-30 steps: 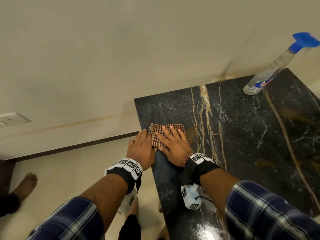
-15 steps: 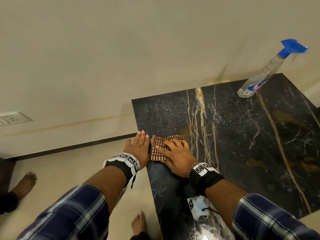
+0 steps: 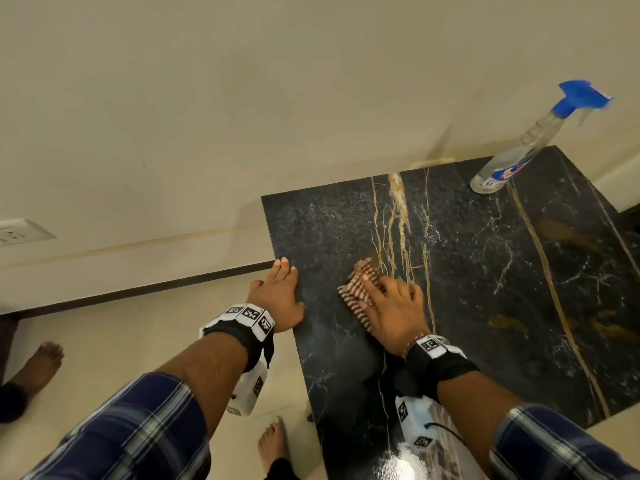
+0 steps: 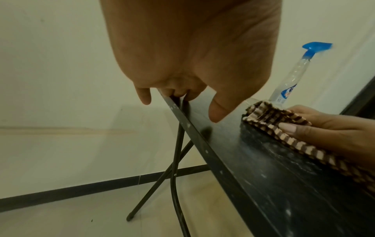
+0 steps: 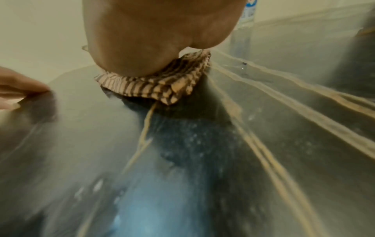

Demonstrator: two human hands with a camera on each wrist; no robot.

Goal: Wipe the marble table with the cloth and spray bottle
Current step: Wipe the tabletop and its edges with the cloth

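Note:
A black marble table [image 3: 485, 289] with gold veins stands against the wall. On its left part lies a folded brown checked cloth [image 3: 356, 292], and my right hand [image 3: 391, 306] presses flat on it with the fingers stretched over it. The cloth [image 5: 154, 86] bunches under the palm in the right wrist view. My left hand [image 3: 280, 292] rests on the table's left edge, thumb on top, holding nothing. A clear spray bottle [image 3: 519, 154] with a blue trigger head stands upright at the far right corner, apart from both hands.
The table stands on thin black crossed legs [image 4: 174, 168] over a pale floor. A wall socket [image 3: 20, 232] is at the left. Another person's bare foot [image 3: 38, 365] is at the far left, and my own foot [image 3: 273, 445] is beside the table's near edge.
My right hand has slid the cloth to the right, away from the left edge and from my left hand. The left hand stays at the edge.

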